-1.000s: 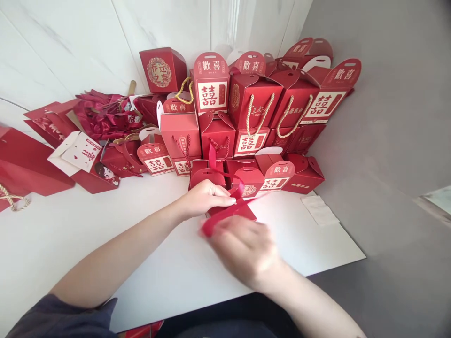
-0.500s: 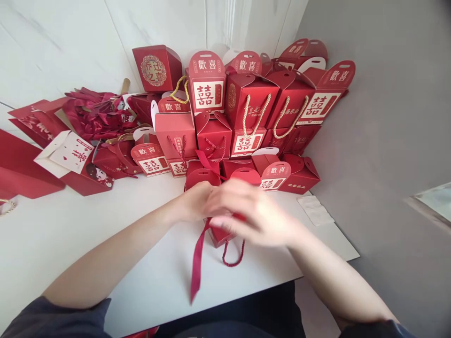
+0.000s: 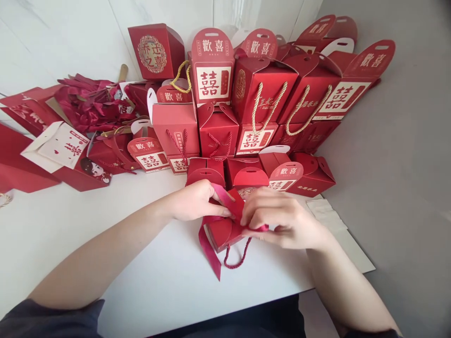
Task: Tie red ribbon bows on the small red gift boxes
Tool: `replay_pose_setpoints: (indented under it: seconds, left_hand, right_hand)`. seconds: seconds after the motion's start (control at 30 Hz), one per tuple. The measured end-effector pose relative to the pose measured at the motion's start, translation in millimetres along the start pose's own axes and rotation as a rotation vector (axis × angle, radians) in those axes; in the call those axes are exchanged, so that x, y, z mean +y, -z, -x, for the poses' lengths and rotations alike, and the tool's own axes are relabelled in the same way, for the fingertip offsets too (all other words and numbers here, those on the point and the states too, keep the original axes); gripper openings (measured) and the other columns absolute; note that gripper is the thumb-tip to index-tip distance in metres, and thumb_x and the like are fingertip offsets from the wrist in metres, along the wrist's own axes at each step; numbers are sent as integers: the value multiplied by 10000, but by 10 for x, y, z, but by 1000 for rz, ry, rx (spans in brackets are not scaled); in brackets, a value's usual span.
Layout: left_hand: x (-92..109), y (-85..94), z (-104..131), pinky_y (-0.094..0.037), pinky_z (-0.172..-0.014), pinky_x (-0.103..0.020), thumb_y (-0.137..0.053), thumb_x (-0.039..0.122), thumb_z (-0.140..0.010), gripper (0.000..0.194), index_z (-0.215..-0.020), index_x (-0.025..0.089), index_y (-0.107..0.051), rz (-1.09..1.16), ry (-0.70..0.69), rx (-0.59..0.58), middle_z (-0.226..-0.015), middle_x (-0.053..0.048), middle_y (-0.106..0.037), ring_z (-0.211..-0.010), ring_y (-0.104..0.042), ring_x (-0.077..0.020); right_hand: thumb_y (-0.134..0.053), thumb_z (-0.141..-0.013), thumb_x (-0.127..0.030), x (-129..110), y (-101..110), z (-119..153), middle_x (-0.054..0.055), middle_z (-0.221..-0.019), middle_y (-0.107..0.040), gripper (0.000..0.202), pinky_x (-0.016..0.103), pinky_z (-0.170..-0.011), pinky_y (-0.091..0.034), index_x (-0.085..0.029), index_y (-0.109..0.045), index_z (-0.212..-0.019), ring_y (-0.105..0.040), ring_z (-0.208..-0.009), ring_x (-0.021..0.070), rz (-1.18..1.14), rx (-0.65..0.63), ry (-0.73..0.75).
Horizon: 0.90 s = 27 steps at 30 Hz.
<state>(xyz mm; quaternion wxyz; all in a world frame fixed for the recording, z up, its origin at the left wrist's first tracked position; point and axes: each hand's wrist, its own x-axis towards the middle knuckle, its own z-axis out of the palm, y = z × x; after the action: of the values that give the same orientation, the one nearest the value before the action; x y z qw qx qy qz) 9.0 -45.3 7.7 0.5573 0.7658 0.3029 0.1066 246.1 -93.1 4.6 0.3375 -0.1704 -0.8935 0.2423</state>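
Note:
A red gift box [image 3: 220, 234] stands on the white table in front of me, with a dark red rope handle [image 3: 237, 265] hanging from its near side. Crimson ribbon [image 3: 211, 256] lies across the top of the box, and one tail droops over its left side. My left hand [image 3: 197, 201] pinches the ribbon above the box, a loop rising by the thumb. On the right side, my right hand [image 3: 278, 217] is closed with fingertips pinching the ribbon. The fingers partly hide the spot where the ribbon crosses.
Several red gift boxes [image 3: 211, 89] are stacked behind, against the marbled wall. A bunch of crimson ribbons [image 3: 91, 101] lies at the back left, near a white-topped box [image 3: 59, 148]. White paper pieces [image 3: 327, 213] lie by the grey wall [image 3: 405, 164] at right.
My right hand has moved right, from above my left hand to the box's right side, and now pinches the ribbon. The loose ribbon tail has swung right. The view has shifted slightly.

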Motion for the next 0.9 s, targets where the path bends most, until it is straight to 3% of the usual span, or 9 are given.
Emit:
replay_pose_setpoints:
  seconds: [0.17,0.47,0.6,0.7,0.8,0.9]
  left_hand:
    - [-30,0,0,-474,-1021,-299,-688,232,-817,141,-912,211,-791,-54,-37,34,-1054,-42,-751,-1148,-622,-210]
    - [-7,-1,7,-464,-1035,-284,-682,153,-795,175,-923,214,-784,-87,-56,43,-1038,-27,-752,-1154,-617,-191]
    - [28,-15,21,-476,-1015,-268,-740,228,-766,161,-920,218,-784,-136,-54,36,-1055,-24,-745,-1125,-626,-190]
    - [39,-67,22,-489,-986,-257,-737,257,-773,122,-879,222,-786,-177,-42,110,-1006,-15,-751,-1083,-638,-182]
    - [70,-142,37,-509,-943,-249,-713,221,-773,81,-829,210,-771,-251,-51,177,-988,-13,-747,-1037,-651,-177]
    - [133,-228,87,-529,-874,-228,-698,161,-751,61,-781,193,-740,-381,-133,225,-973,-9,-739,-952,-674,-159]
  right_hand:
    - [-613,-933,-229,-39,-45,-12,57,-893,-717,111,333,-763,-514,-196,-617,-827,-647,-838,179,-28,-155,-77]
    - [-636,-914,-237,30,-71,-21,52,-820,-690,80,324,-755,-484,-175,-668,-876,-610,-783,174,-77,-184,-198]
    - [-618,-926,-244,51,-87,-25,53,-809,-678,106,331,-758,-470,-173,-661,-860,-595,-775,176,-43,-185,-208]
    - [-635,-915,-240,55,-72,-23,50,-817,-682,92,330,-771,-473,-176,-657,-853,-596,-784,175,-62,-180,-195]
    - [-653,-907,-283,67,-48,-17,43,-837,-692,115,317,-780,-495,-184,-644,-849,-622,-794,169,-189,-103,-195]
    - [-549,-971,-300,107,-66,-24,62,-1009,-694,137,306,-810,-510,-195,-619,-917,-649,-916,175,-274,127,-287]
